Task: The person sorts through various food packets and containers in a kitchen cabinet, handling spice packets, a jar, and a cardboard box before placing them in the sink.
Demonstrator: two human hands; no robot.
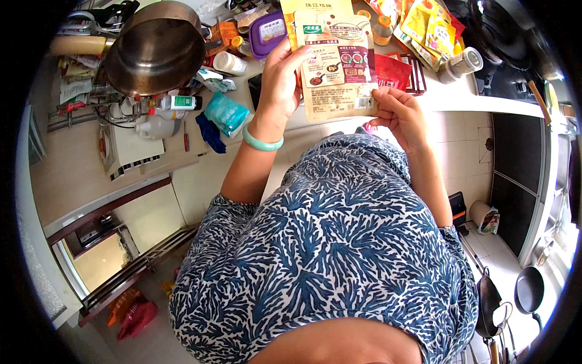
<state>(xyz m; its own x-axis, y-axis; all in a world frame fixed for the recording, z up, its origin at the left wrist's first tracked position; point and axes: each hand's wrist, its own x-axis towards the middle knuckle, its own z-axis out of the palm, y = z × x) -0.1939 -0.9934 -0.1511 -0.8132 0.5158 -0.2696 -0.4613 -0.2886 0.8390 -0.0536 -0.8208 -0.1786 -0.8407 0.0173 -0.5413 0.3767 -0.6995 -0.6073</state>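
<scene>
My left hand (283, 77), with a pale green bangle (263, 142) at its wrist, grips the left edge of a tan and purple printed food pouch (338, 68). The fingers of my right hand (402, 113) pinch the same pouch at its lower right corner. The pouch is held upright above the counter, its printed back facing me. Behind its top edge shows a yellow packet (318, 6), also by my left hand. A red packet (392, 73) lies behind the pouch, to its right.
On the left are a steel saucepan (154, 50), a purple-lidded container (268, 34), a white-lidded jar (229, 63), a blue-green bag (226, 113) and bottles. Yellow seasoning packets (423, 29), a clear jar (460, 65) and a black stove (504, 68) are at right. Frying pans (529, 290) hang lower right.
</scene>
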